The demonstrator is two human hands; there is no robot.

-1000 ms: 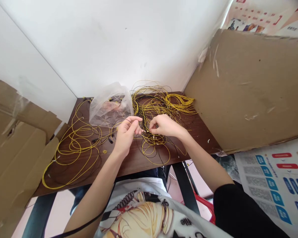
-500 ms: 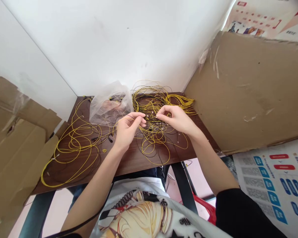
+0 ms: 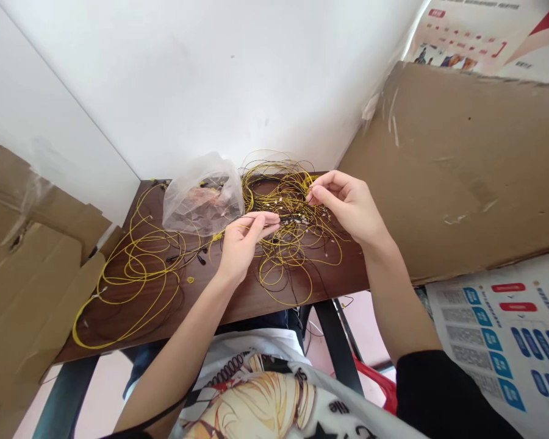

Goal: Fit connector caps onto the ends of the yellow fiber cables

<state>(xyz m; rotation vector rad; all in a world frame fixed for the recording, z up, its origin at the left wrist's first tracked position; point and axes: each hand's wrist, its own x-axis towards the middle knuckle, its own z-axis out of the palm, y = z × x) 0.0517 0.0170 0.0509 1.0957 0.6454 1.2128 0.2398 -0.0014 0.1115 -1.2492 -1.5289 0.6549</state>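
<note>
My left hand (image 3: 244, 244) is closed in a pinch on a thin wire (image 3: 215, 236), just in front of the tangle. Up and to the right, my right hand (image 3: 350, 204) pinches a thin, dark wire between thumb and fingertips, over the right part of the heap. Both pinched tips are small and hard to make out. Behind and beneath the hands spreads a tangled pile of yellow and black wires (image 3: 274, 198), with small white connectors scattered among them.
A clear plastic bag (image 3: 205, 213) with reddish contents stands left of the pile. Loose yellow wire loops (image 3: 132, 268) cover the left of the brown table (image 3: 238, 302). Cardboard panels (image 3: 462, 177) flank both sides, and a white wall (image 3: 238, 91) stands behind.
My right hand has moved up and to the right, away from my left. My left hand has shifted slightly to the right and down.
</note>
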